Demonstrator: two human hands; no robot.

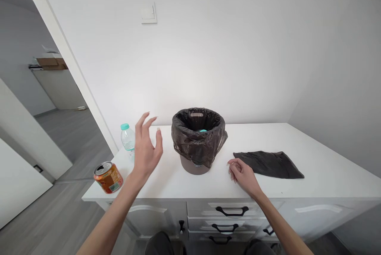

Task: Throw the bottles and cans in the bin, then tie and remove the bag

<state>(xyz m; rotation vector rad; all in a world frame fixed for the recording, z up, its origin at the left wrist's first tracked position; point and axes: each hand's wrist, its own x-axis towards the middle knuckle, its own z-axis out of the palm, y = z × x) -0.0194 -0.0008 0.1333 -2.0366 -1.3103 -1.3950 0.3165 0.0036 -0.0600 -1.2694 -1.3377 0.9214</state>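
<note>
My left hand (pixel 145 149) is raised over the white counter, fingers apart and bent, with nothing in it. It is between a clear plastic bottle (pixel 127 138) with a turquoise cap, which it partly covers, and a trash bin (pixel 195 166). The brown bin is lined with a black trash bag (pixel 198 147) folded over its rim. Inside, a turquoise cap (pixel 203 130) shows; the rest below it is hidden. My right hand (pixel 242 175) is low at the counter, fingers curled in and nothing visible in them. Just beside it lies a flat, folded black bag (pixel 270 164).
An opened orange drink can (pixel 108 177) stands near the left front corner of the counter (pixel 315 155). Drawers with black handles (pixel 232 210) are below. A light switch (pixel 149 13) is on the wall, and a doorway opens at left.
</note>
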